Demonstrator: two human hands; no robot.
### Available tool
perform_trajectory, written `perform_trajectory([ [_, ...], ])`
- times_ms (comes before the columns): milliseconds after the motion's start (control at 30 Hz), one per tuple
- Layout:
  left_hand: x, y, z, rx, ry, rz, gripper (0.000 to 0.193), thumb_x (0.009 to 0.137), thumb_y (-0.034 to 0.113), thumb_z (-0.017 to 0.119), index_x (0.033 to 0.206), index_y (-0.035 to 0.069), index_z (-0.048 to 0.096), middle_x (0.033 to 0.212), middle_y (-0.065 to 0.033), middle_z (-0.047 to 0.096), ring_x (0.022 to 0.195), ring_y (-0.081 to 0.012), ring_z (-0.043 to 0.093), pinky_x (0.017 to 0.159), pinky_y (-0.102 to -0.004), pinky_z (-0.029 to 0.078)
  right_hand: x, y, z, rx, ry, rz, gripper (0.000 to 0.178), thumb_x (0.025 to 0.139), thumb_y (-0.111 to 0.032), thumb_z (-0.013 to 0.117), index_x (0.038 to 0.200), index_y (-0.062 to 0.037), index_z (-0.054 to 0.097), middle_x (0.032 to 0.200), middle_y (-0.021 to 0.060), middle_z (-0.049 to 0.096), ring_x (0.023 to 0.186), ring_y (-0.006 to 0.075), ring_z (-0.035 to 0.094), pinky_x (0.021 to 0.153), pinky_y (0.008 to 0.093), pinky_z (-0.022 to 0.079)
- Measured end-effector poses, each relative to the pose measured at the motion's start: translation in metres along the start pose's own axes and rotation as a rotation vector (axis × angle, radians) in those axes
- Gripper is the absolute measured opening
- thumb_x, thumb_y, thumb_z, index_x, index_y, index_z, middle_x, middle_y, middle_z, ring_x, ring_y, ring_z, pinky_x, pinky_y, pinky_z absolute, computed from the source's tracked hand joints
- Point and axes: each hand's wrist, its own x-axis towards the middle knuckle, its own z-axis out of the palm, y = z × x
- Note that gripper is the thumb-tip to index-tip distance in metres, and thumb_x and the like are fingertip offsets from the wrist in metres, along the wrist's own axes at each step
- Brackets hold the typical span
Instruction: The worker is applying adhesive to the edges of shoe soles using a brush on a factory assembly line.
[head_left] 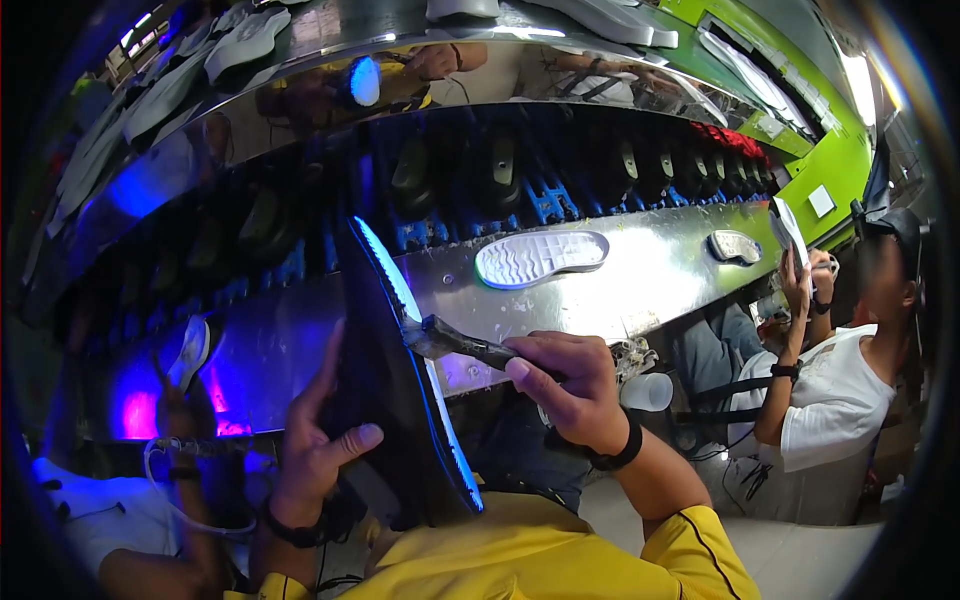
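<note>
My left hand [318, 445] supports a dark shoe upper [385, 400] from its left side, fingers stretched along it and thumb bent across. The upper stands on edge in front of my yellow shirt. Along its right side, the underside edge [447, 428] shines bright blue-white. Closed around a thin dark handle, my right hand [575, 385] holds a brush [437, 338]. The brush's dark head touches or nearly touches that shining edge. Beyond my right hand, a white shoe sole [540, 258] lies tread side up on the metal bench.
Dark shoes [503, 170] stand in a row on blue holders behind the metal ledge [660, 255]. Another sole [735, 247] lies farther right. A person [840, 370] at right holds a white sole; another works at left under violet light. A white cup [647, 391] is near my right wrist.
</note>
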Motion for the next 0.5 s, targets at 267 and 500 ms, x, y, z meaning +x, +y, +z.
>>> perform_trajectory([
  [267,0.006,-0.008,-0.004,-0.066,0.043,0.001,0.108,0.084,0.023,0.086,0.171,0.002,0.026,0.163,-0.0161,0.050,0.148,-0.0264,0.049,0.126,-0.0398,0.033,-0.013,0.007,0.011,0.074,0.023,0.015,0.022,0.099,-0.012,0.072,0.111,0.0045,0.077,0.073,0.0123,0.064,0.061,0.0217,0.060,0.061,0.0340,0.046],
  [500,0.016,-0.011,-0.008,-0.056,0.105,0.036,0.107,0.083,0.033,0.086,0.169,0.001,0.030,0.160,-0.0159,0.054,0.145,-0.0288,0.055,0.123,-0.0417,0.040,-0.020,0.002,0.010,0.003,-0.032,0.015,0.024,0.095,-0.010,0.070,0.110,0.0084,0.076,0.074,0.0127,0.066,0.062,0.0188,0.061,0.059,0.0315,0.045],
])
